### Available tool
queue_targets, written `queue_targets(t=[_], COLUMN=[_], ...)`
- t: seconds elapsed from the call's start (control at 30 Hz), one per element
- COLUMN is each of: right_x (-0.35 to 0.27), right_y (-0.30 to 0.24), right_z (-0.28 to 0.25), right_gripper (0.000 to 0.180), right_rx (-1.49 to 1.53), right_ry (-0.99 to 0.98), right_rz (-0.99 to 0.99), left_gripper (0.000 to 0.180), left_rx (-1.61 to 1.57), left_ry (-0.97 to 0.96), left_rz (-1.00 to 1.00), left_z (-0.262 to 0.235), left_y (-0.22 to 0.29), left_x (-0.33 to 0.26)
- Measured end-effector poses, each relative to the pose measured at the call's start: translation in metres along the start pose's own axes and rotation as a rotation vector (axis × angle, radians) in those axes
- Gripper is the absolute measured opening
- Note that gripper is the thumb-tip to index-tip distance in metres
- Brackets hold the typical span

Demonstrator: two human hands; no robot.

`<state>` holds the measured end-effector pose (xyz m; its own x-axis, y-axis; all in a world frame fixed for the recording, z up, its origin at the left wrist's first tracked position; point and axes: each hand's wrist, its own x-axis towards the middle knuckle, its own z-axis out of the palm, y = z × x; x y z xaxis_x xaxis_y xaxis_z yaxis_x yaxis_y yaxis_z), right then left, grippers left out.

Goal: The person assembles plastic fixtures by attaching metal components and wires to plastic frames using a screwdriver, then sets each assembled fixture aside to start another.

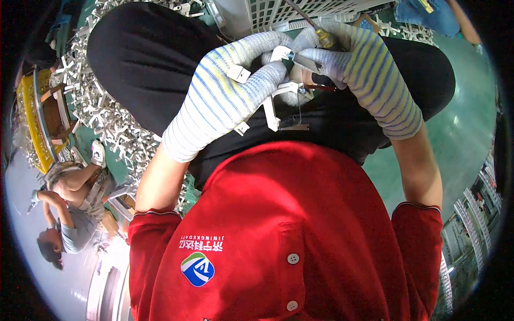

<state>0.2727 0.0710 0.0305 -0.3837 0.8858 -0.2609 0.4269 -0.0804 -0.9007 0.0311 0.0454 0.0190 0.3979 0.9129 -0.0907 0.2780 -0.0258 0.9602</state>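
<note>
Our left hand, in striped knitted glove, pinches a white branched plastic piece between thumb and fingers; our right hand's curled fingers hold a thin yellow-handled metal tool.

Plastic bracket between left hand and right hand; perforated crate ahead; bracket heap left; co-worker farther left

Near upper centre, the gloved left grip is holding its fingers bent. The gloved right grip is curling opposite, both forearms slanting inward.
</note>
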Motion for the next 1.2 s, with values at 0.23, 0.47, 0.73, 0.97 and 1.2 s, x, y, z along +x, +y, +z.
queue_targets(t=[0.23, 0.47, 0.73, 0.97, 1.2], right_x=[-0.003, -0.004, 0.001, 0.005, 0.010], right_y=[0.002, -0.004, 0.000, -0.041, -0.010], right_z=[-0.002, -0.003, 0.007, 0.004, 0.005], right_gripper=[0.034, 0.033, 0.035, 0.016, 0.025], right_rx=[-0.093, -0.830, -0.749, -0.268, -0.287], right_ry=[0.038, 0.110, 0.164, -0.030, -0.096], right_rz=[-0.174, -0.417, -0.510, 0.062, -0.006], left_gripper=[0.027, 0.029, 0.032, 0.030, 0.031], left_rx=[0.136, 0.307, 0.191, 0.172, -0.065], left_ry=[0.102, 0.196, 0.131, 0.042, 0.092], left_rz=[0.126, 0.263, 0.106, 0.170, -0.090], left_z=[0.007, 0.013, 0.013, 0.011, 0.011], left_y=[-0.002, -0.008, -0.011, -0.017, -0.018], left_x=[-0.001, -0.003, -0.002, -0.011, -0.018])
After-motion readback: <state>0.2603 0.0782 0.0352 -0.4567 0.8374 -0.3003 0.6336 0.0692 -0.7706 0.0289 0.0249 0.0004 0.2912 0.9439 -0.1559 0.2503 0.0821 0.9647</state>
